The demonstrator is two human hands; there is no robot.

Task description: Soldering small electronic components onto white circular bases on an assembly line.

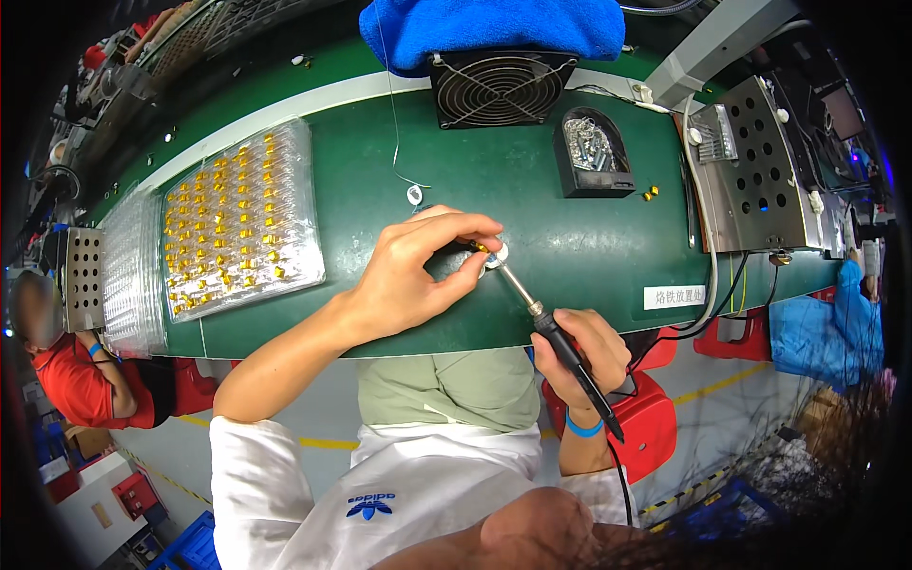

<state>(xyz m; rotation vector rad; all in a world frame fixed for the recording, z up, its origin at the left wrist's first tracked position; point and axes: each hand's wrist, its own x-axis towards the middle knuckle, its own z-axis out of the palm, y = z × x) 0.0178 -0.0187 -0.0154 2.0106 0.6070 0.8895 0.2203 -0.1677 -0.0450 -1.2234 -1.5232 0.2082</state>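
Observation:
My left hand (423, 261) is closed in a pinch over the middle of the green bench. Between its thumb and fingertips is a small gold-coloured part (483, 248), mostly hidden by the fingers. In my right hand (587, 356) is a black-handled soldering iron (562, 347), slanting up and left. Its metal tip meets the work at my left fingertips, beside a small white round piece (500, 254); whether the tip touches the gold part I cannot tell. Just beyond my left hand, a thin wire (396, 142) hangs down near a small white ring-like piece (414, 195).
A clear tray (313, 249) with rows of gold parts lies left, beside stacked clear trays (133, 271). At the back stands a black fan (499, 92) under a blue towel (494, 28). A black bin (597, 184) of metal pieces and a perforated metal box (760, 180) stand right.

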